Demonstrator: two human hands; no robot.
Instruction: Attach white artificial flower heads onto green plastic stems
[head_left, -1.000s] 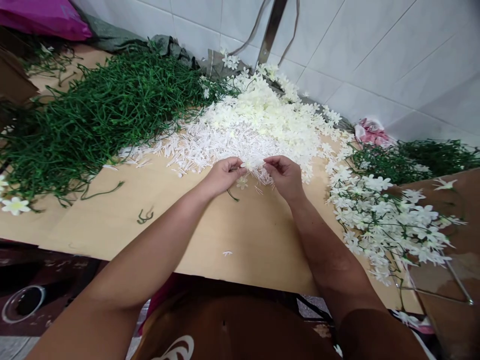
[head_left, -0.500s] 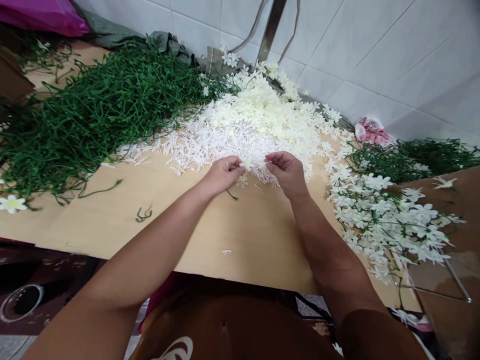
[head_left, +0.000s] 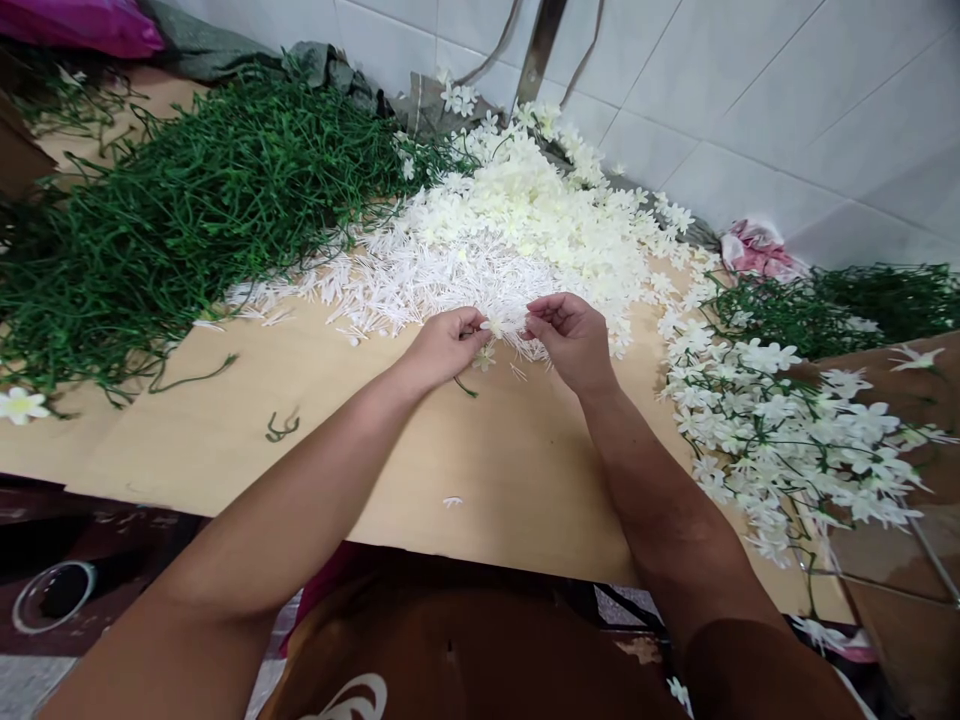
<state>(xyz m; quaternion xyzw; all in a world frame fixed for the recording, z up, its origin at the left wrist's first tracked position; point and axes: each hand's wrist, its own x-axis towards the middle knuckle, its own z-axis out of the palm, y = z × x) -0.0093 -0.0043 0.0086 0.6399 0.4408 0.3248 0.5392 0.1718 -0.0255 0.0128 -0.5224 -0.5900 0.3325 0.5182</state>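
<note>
Pinching a white flower [head_left: 495, 326] between thumb and forefinger, your left hand [head_left: 448, 348] is over the near edge of a heap of thin white slivers [head_left: 420, 275], at the middle of a smooth tan board [head_left: 480, 460]. Your right hand [head_left: 571, 335] is just beside it, fingertips drawn close; whether they grip anything is too small to tell. Judging by the piles, part of the work is done: at right lies a loose cluster of stemmed flowers [head_left: 787, 410], star-shaped, with pointed petals on slim green stalks. Much seems left: a wiry, tangled mound of green stems [head_left: 202, 210] at left, the matchstick-like slivers, and a soft, creamy drift of loose blossoms [head_left: 540, 205] behind them, near the glossy tiled wall [head_left: 720, 90].
</note>
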